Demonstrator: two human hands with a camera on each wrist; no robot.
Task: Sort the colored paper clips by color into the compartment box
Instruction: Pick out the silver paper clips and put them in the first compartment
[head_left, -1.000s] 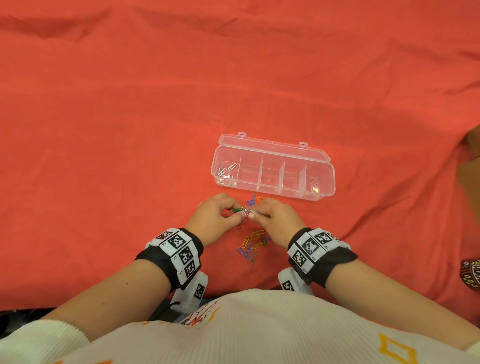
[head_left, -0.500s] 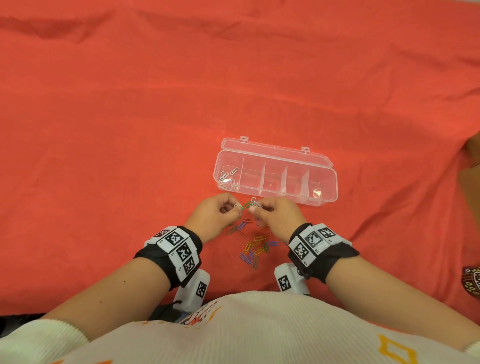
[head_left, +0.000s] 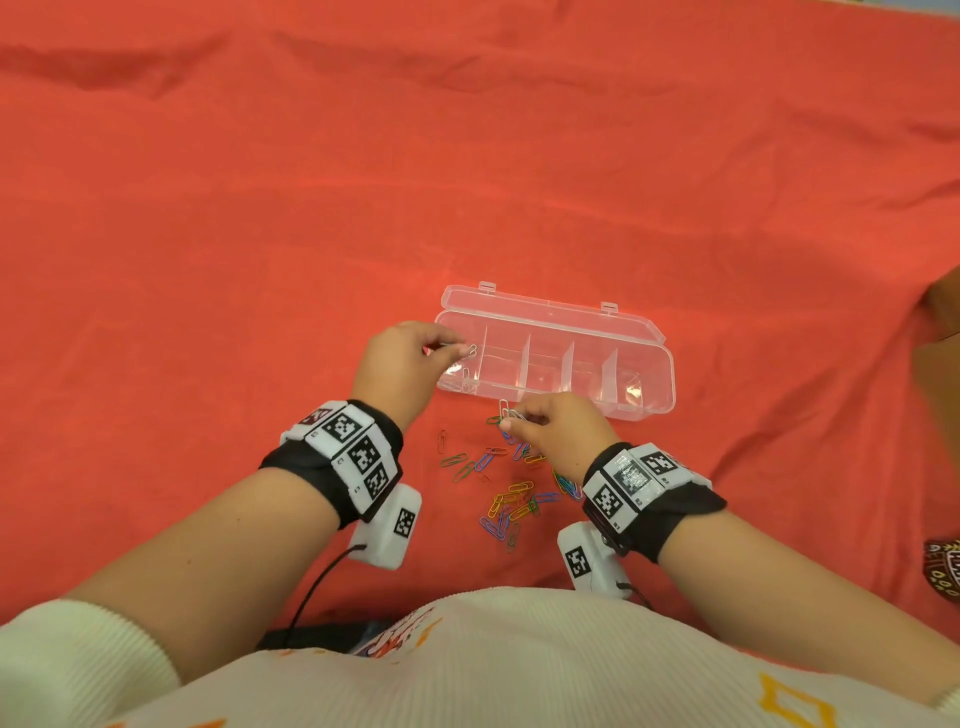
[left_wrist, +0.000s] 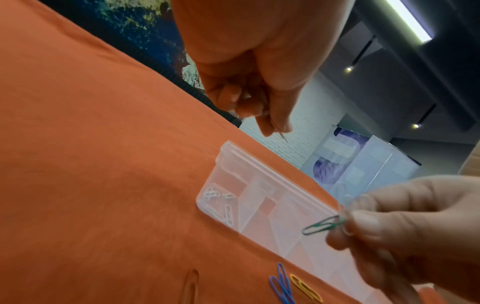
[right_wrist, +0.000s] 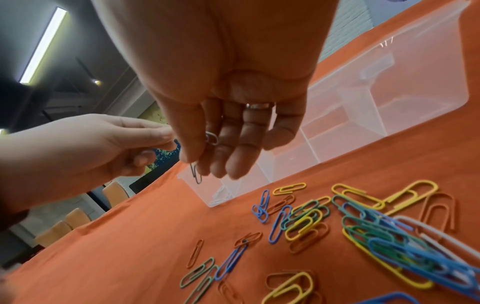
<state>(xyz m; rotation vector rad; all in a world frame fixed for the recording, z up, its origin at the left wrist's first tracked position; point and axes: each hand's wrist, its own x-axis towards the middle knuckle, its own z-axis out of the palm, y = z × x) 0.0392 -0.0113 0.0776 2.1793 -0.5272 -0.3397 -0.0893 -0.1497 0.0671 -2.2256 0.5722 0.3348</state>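
A clear compartment box (head_left: 660, 364) lies open on the red cloth, with a few white clips (head_left: 465, 376) in its leftmost compartment. My left hand (head_left: 462, 351) pinches one white paper clip (head_left: 471, 351) just above that compartment; in the left wrist view the clip (left_wrist: 283, 135) shows thin below the fingertips. My right hand (head_left: 511, 423) hovers near the box's front wall and pinches a green clip (left_wrist: 323, 225) together with white clips (head_left: 506, 410). Loose coloured clips (head_left: 514, 499) lie scattered under and in front of the right hand: blue, green, yellow and orange.
Wrinkled red cloth (head_left: 260, 234) covers the whole surface. A brown object (head_left: 940, 312) sits at the right edge, and a patterned item (head_left: 943, 566) lies lower on the right. The box's other compartments (head_left: 545, 364) show no clips.
My left hand pulled away from the right hand and moved up and left to the box's left compartment with a white clip. The right hand stayed by the pile, holding the other clips.
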